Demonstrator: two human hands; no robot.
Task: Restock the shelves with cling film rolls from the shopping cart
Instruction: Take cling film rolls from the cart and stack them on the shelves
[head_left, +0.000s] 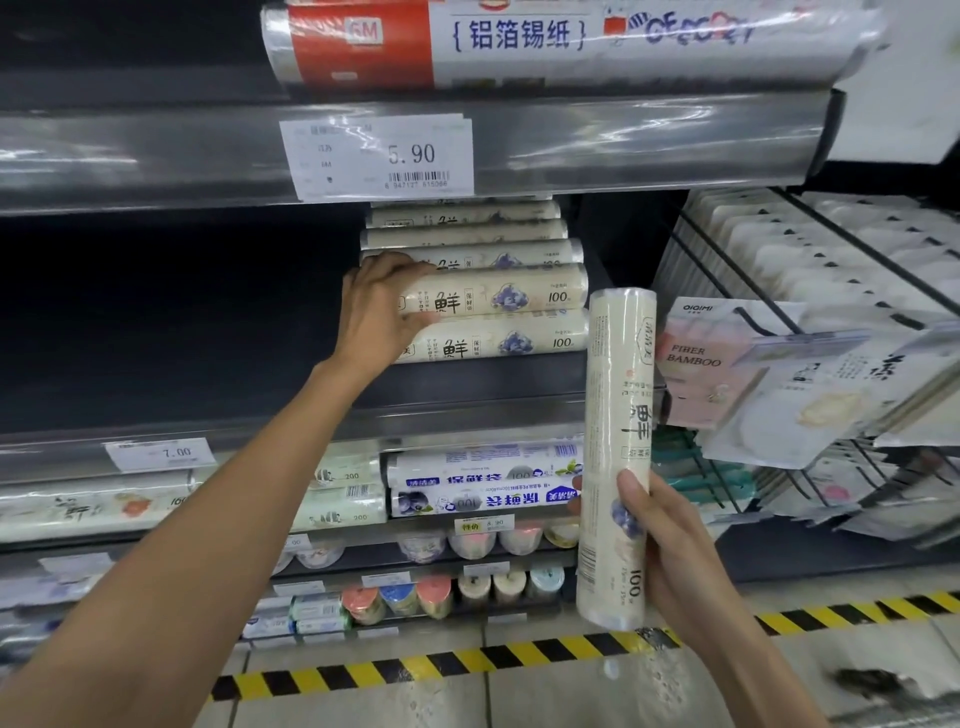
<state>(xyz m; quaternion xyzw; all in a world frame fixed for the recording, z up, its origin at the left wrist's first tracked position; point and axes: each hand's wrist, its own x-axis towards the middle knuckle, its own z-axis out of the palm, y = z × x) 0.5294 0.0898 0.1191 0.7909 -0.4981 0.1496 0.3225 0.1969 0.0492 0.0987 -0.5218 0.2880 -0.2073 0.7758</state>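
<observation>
Several cream cling film rolls (498, 296) with blue fruit prints lie stacked on the middle shelf (467, 384). My left hand (382, 301) reaches up and grips the left end of a roll near the front of that stack. My right hand (670, 540) holds another cream cling film roll (615, 457) upright by its lower half, in front of the shelf and to the right of the stack. The shopping cart is out of view.
A foil roll (519, 47) lies on the top shelf above a 5.90 price tag (379, 156). Blue and white rolls (478, 483) fill the shelf below. Packets (779, 374) hang on wire racks at right. Yellow-black hazard tape (467, 660) marks the floor.
</observation>
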